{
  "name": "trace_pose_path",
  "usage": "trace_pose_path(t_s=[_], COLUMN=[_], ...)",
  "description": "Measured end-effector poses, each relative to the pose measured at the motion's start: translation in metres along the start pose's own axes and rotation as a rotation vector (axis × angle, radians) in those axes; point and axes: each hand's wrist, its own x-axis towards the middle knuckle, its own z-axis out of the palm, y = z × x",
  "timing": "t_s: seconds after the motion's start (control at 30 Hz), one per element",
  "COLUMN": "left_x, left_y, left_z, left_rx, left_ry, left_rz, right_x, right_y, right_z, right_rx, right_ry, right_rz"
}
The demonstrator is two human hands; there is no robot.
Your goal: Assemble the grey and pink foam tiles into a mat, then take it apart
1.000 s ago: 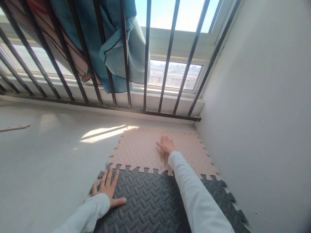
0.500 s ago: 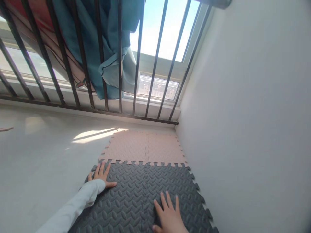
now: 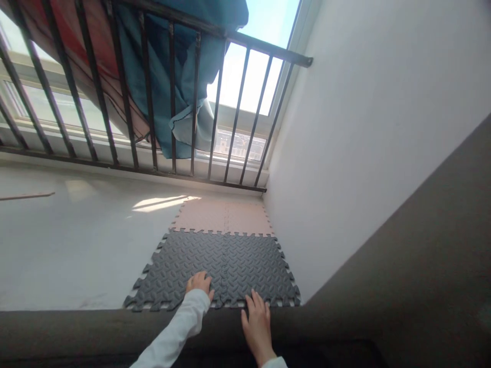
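Two dark grey foam tiles [image 3: 184, 255] with a raised pattern lie side by side, joined to pale pink foam tiles [image 3: 245, 217] behind them. My left hand [image 3: 200, 283] rests on the dark tiles near their middle seam, fingers apart and holding nothing. At the near edge of the right dark tile is my right hand [image 3: 257, 317], fingers spread and touching the edge, with nothing held.
A black metal railing [image 3: 172, 176] runs along the window, with blue and red cloth [image 3: 161, 102] behind its bars. A white wall [image 3: 345, 143] rises at the right. A thin stick [image 3: 28, 196] lies on the left floor.
The view has pulled back, showing the near edge of the dark tiles. My left hand has moved from their left edge to near the middle seam; my right hand is now at the near edge.
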Motion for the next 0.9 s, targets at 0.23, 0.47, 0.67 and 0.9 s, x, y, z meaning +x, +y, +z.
trace_pose_path(t_s=[0.23,0.47,0.67,0.9], left_x=[-0.040,-0.044,-0.048,-0.060], left_y=[0.014,0.018,0.024,0.016], left_z=[0.020,0.004,-0.008,-0.004], left_rx=[0.054,0.161,0.141,0.128], left_ry=[-0.026,-0.044,0.017,0.051], left_rz=[0.054,-0.030,-0.051,-0.106], right_x=[-0.011,-0.020,-0.025,-0.020], right_y=[-0.002,-0.006,-0.005,0.003], right_z=[-0.004,-0.004,-0.009,-0.008], right_rx=[0.085,0.172,0.165,0.093], right_ry=[0.103,0.068,0.078,0.173], right_rz=[-0.027,0.020,0.029,0.081])
